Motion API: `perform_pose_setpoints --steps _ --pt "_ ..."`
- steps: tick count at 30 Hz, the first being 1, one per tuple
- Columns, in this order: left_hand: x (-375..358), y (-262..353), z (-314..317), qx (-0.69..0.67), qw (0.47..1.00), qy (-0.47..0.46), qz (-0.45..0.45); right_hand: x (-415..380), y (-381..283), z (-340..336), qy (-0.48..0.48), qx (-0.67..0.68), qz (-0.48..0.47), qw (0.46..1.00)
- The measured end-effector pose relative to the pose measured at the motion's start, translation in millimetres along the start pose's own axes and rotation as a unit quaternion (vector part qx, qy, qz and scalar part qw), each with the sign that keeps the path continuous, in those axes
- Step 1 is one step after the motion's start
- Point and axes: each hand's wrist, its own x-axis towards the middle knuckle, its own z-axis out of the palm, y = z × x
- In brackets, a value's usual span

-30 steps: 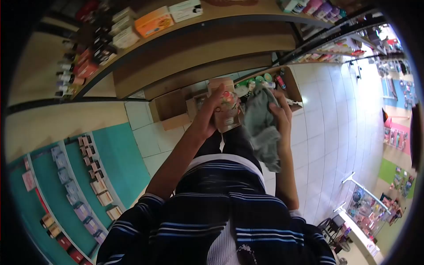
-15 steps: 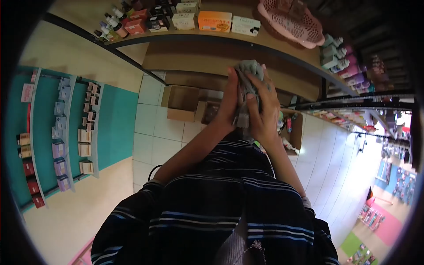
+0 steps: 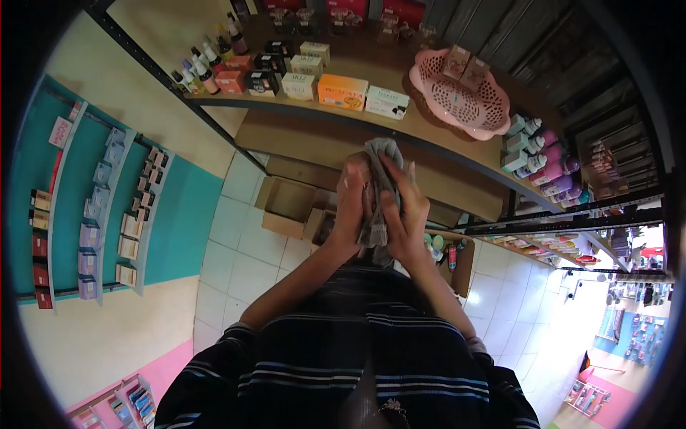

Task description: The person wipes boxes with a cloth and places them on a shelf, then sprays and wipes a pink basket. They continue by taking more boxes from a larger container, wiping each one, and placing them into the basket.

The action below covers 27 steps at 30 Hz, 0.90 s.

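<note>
Between my two hands is a crumpled grey cloth (image 3: 381,161), held in front of my chest near the shelf's front edge. My left hand (image 3: 351,204) presses a small object, which I cannot make out clearly, against the cloth's left side. On the other side, my right hand (image 3: 406,214) has its fingers bent over the cloth. Beyond them, the upper shelf (image 3: 429,129) bears an orange box (image 3: 342,92), a white-and-green box (image 3: 386,103) and a pink perforated basket (image 3: 461,96) with small boxes in it.
Bottles (image 3: 204,75) stand at the shelf's left end, purple and pink bottles (image 3: 554,171) at its right. Open cardboard boxes (image 3: 284,225) lie on the tiled floor (image 3: 236,229) below. Narrow wall racks (image 3: 100,214) with small packages line the left side.
The view has shifted, showing more of the upper shelf. My hands and the cloth appear lower and slightly further left, still together.
</note>
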Motion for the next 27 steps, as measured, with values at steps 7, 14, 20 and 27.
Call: perform_pose_setpoints --steps 7,14,20,27 --pt "18 -3 -28 0.183 0.981 0.033 0.049 -10 -4 5 -0.017 0.017 -0.016 1.0" --pt "10 8 -7 0.185 0.982 -0.005 0.026 2 -5 -5 -0.034 -0.14 -0.006 0.989" --pt "6 20 -27 -0.063 0.971 -0.009 -0.232 4 -7 -35 -0.06 0.174 0.112 0.976" --pt "11 4 -64 -0.192 0.957 -0.058 -0.211 12 -50 -76 -0.465 0.483 -0.117 0.732"
